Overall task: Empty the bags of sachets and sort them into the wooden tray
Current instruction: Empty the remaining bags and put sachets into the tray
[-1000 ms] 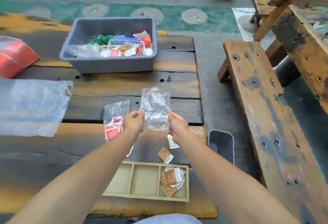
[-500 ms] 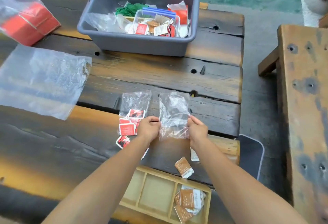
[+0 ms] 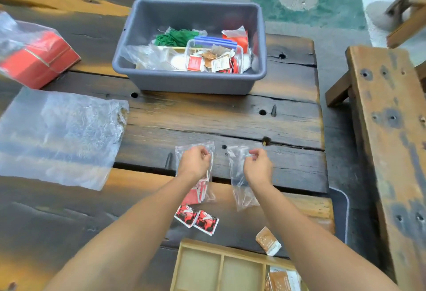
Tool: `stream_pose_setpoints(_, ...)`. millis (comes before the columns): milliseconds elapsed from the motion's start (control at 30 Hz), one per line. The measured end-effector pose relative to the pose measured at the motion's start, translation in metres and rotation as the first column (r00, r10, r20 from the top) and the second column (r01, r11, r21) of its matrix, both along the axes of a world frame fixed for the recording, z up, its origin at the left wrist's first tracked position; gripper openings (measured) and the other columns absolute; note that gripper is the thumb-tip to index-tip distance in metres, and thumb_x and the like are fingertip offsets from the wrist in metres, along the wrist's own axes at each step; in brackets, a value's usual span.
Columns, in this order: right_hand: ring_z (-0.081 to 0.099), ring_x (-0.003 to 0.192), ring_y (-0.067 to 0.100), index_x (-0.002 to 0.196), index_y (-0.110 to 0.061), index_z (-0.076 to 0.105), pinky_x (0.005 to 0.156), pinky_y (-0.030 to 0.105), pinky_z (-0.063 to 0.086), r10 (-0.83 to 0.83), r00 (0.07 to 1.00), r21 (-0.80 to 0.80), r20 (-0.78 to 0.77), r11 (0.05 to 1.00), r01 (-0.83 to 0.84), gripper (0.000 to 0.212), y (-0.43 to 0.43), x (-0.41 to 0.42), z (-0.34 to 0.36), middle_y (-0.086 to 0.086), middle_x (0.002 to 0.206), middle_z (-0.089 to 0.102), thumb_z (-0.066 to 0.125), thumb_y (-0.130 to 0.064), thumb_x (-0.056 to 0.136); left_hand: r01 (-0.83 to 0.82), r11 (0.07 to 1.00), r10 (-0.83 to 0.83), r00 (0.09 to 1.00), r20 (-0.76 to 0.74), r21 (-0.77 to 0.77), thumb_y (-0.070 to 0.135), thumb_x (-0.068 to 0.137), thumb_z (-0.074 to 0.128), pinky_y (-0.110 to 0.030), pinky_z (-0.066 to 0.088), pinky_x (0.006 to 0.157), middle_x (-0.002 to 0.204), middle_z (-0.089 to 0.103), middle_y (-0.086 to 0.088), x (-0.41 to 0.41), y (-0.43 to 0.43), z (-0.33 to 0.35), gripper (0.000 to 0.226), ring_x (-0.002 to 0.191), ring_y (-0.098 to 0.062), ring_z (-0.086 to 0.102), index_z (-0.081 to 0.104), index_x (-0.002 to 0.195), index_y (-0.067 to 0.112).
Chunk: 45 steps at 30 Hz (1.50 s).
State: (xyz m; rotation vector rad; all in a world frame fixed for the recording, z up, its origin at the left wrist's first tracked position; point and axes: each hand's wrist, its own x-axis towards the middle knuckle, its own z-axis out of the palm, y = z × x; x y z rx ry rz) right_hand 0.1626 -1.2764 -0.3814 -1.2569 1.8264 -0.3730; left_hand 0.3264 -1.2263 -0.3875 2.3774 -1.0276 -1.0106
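We see both of our forearms bare from the bottom edge of the view up to the wrists, with no sleeve reaching into sight. Our left hand (image 3: 194,162) and right hand (image 3: 258,167) are bare too: we wear no gloves, rings, watch or wristband that we can make out.
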Motion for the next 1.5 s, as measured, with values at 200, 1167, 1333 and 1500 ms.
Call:
stream_pose_setpoints(200,0.067,0.079,0.031,0.111,-0.017,0.055,0.079,0.051,0.058,-0.007,0.975,0.3,0.222,0.952,-0.061,0.03,0.008,0.092,-0.011,0.009,0.088,0.067,0.052,-0.021,0.081,0.157,0.988,-0.156,0.977,0.145,0.006,0.021,0.092,0.059,-0.032,0.051,0.086,0.102,0.073,-0.002,0.074,-0.023,-0.013,0.017,0.096,-0.023,0.066,0.071,0.104,0.023)
stream_pose_setpoints(1167,0.059,0.049,0.016,0.078,-0.008,0.065,0.043,0.023,0.046,-0.043,0.961,0.341,0.274,0.938,-0.056,0.015,0.051,0.115,-0.001,0.011,0.067,0.065,0.059,0.002,0.087,0.25,0.963,-0.259,0.96,-0.103,-0.099,0.023,0.079,0.076,-0.027,0.046,0.067,0.074,0.065,0.008,0.068,0.047,0.008,0.018,0.073,-0.013,0.062,0.058,0.078,0.025)
stream_pose_setpoints(1333,0.059,0.055,0.015,0.067,-0.012,0.063,0.053,0.025,0.049,0.112,0.943,0.207,0.313,0.961,-0.183,0.022,0.076,0.074,0.031,0.004,0.06,0.063,0.07,0.0,0.084,0.142,0.99,-0.143,0.933,-0.331,-0.029,0.013,0.07,0.086,-0.031,0.052,0.065,0.067,0.064,-0.001,0.035,0.074,0.046,0.03,0.063,-0.019,0.062,0.057,0.079,0.015)
stream_pose_setpoints(1500,0.06,0.061,0.012,0.076,-0.007,0.073,0.055,0.018,0.047,0.447,0.845,0.053,0.293,0.875,-0.482,0.005,0.096,0.026,0.065,0.004,0.07,0.068,0.077,-0.007,0.08,0.234,0.971,-0.236,0.934,-0.269,-0.043,0.018,0.065,0.09,-0.023,0.051,0.054,0.057,0.065,0.0,0.005,0.1,0.08,0.028,0.045,-0.006,0.058,0.062,0.065,0.016)
